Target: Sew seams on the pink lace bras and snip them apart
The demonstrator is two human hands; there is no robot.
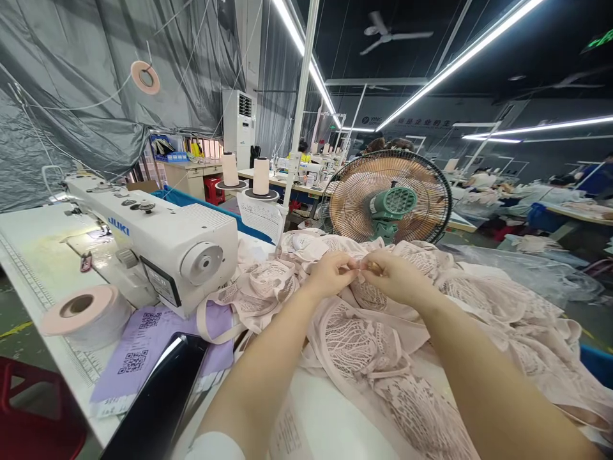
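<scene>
Pale pink lace bras lie in a large heap in front of me. Over the heap, my left hand and my right hand meet with their fingertips almost touching. Both are closed in a pinch on a small part of one bra, and the fingers hide the exact piece. Its lace cup hangs just below my hands. A pink strap trails from the heap toward the sewing machine on the left.
A black phone rests on purple printed sheets, beside a roll of pink tape. Small red-handled snips lie by the machine. Behind the heap stands a large fan. Thread cones and a pole rise at centre left.
</scene>
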